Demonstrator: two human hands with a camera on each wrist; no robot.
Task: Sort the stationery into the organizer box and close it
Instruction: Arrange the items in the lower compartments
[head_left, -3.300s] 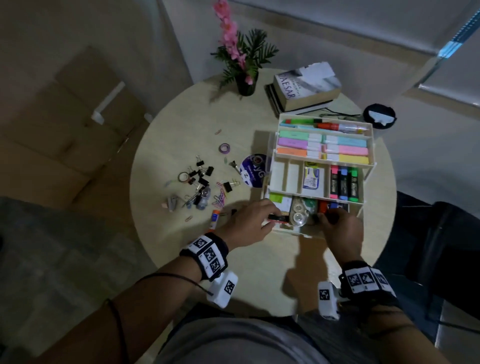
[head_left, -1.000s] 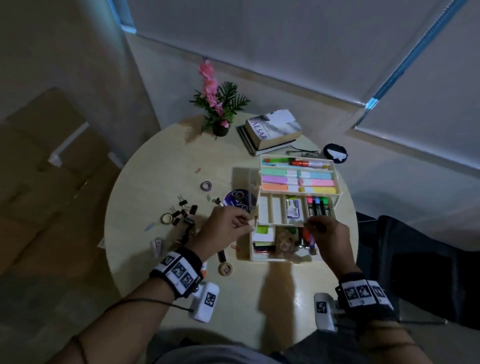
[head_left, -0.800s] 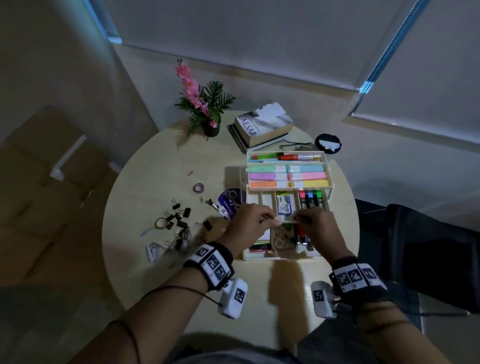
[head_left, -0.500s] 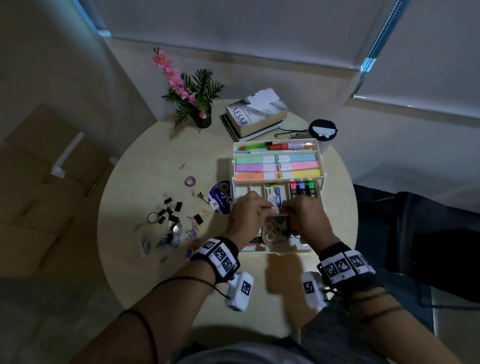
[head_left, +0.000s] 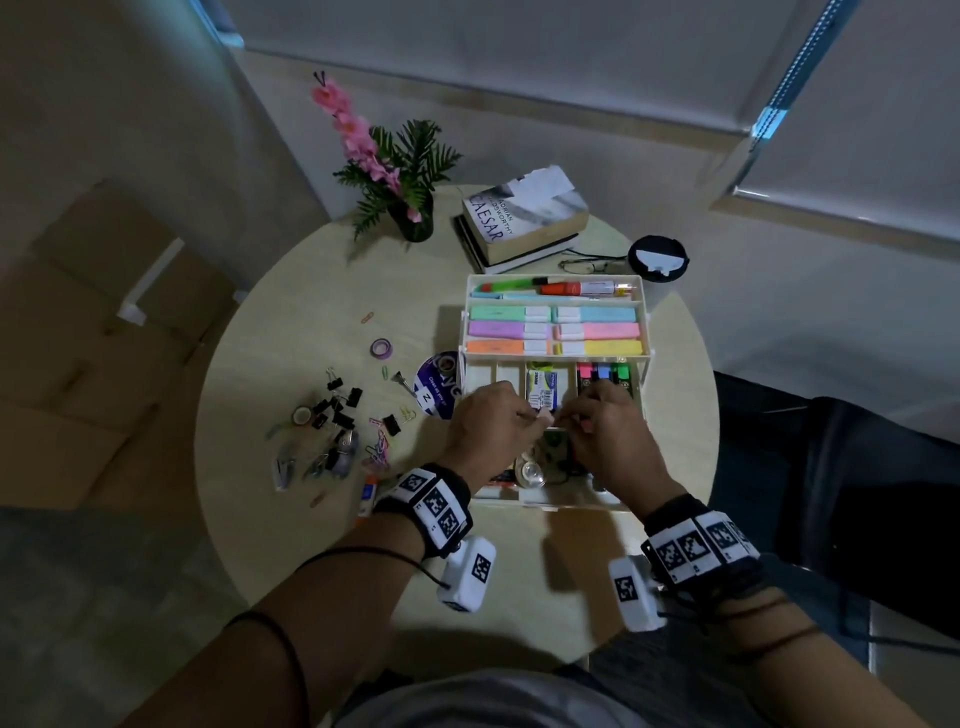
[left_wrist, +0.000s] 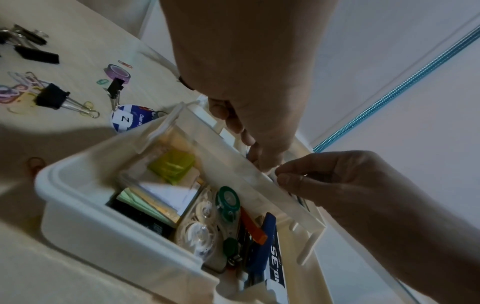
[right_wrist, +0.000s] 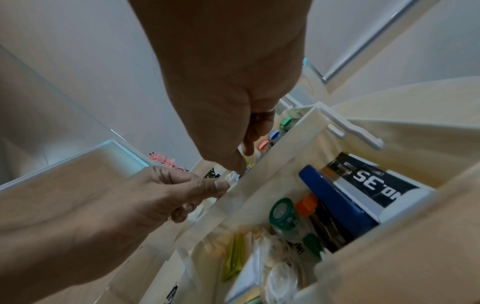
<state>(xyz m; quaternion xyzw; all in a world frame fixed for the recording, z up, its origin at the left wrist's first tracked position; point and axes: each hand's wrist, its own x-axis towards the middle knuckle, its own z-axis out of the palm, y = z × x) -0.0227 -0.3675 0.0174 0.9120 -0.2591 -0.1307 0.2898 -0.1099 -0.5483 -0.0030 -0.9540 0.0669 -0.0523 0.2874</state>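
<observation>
The white tiered organizer box stands open on the round table. Its top tier holds pastel sticky-note pads and pens; the middle tray holds markers. My left hand and right hand meet at this tray's front wall, and each pinches it with thumb and fingers. Below them the bottom compartment shows a correction tape, a blue stapler and a staples box. Binder clips, paper clips and a purple tape roll lie loose to the left.
A stack of books, a flower pot, glasses and a black round object sit at the table's far side. A round blue disc lies against the box's left side. A dark chair stands at the right.
Both hands have left the bottom compartment and come together on the middle tray's front wall. The head view has swung down and closer to the box.
</observation>
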